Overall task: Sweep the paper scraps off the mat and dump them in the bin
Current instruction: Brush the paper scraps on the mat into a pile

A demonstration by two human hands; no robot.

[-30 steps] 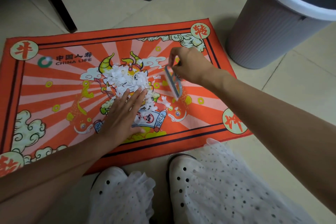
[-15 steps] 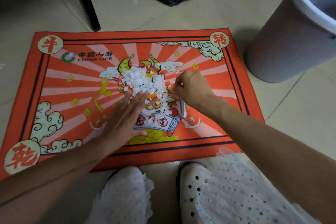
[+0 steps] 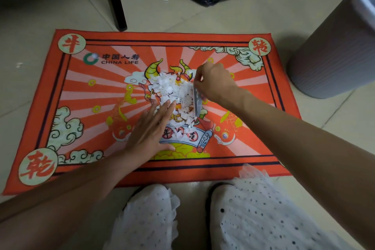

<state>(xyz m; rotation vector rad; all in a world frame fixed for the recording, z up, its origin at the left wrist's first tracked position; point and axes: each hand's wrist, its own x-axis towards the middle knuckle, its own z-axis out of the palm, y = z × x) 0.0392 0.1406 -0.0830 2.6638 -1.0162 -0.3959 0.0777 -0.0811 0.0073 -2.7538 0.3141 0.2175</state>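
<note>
A heap of white paper scraps lay at the centre of the red printed mat. The left hand lay flat with straight fingers against it; the right hand pinched a thin grey card. The grey ribbed bin stood at the upper right.

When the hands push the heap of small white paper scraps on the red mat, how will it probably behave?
The heap of small white paper scraps looks loose and very light, so it would probably scatter rather than slide together. Squeezing it between the flat left hand and the thin card held by the right hand likely helps.
</note>
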